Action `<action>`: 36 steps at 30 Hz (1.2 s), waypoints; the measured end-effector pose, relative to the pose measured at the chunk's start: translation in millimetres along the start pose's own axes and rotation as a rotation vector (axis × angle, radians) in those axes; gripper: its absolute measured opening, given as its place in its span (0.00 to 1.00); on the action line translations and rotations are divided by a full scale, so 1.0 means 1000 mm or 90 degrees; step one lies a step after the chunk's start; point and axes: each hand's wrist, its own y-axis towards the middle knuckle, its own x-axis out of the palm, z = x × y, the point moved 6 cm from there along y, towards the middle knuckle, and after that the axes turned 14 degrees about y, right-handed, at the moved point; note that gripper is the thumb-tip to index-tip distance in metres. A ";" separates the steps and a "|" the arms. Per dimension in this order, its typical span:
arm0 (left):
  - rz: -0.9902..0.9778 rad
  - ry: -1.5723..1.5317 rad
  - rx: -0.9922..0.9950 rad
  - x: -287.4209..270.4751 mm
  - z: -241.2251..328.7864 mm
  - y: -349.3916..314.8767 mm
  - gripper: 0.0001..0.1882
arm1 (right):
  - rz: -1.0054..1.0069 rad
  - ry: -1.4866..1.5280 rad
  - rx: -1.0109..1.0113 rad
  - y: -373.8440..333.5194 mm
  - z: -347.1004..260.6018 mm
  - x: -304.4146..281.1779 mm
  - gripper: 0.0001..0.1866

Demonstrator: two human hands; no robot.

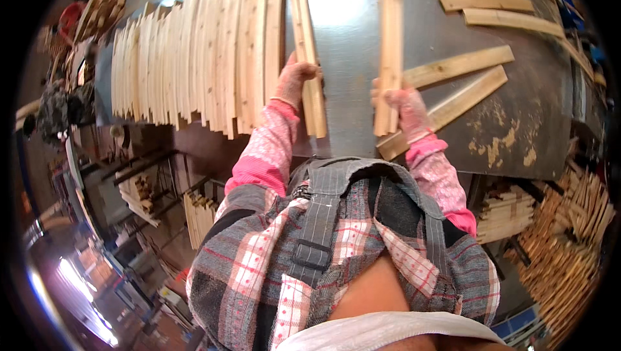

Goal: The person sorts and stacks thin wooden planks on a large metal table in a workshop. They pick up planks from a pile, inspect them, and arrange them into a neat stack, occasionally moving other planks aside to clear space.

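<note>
My left hand (297,80), in a pinkish glove, is closed round a narrow pair of pale wooden slats (309,47) standing lengthwise on the metal table. Just left of it lies a long row of wooden slats (213,53) side by side, their ends uneven. With my right hand (402,102), also gloved, I grip another pair of wooden slats (390,34), slightly blurred. Bare tabletop separates the two pairs. Beside and partly behind my right hand, two loose wooden boards (459,102) lie at a slant.
The grey metal table (343,40) has worn patches at its right. More boards (511,20) lie at its far right. Below the right edge is a large heap of wood strips (563,254), with a stack of slats (508,215) beside it. Other slats (197,215) sit under the table at left.
</note>
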 end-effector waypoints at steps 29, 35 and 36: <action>0.352 0.798 0.244 -0.092 0.095 -0.011 0.30 | 0.507 -1.061 -0.102 -0.036 -0.083 -0.088 0.49; 0.202 0.788 0.418 0.022 0.091 0.009 0.32 | 0.682 -1.007 0.009 -0.045 -0.083 -0.096 0.62; 0.172 0.800 0.460 0.046 0.089 0.016 0.34 | 0.686 -0.985 -0.030 -0.050 -0.082 -0.106 0.63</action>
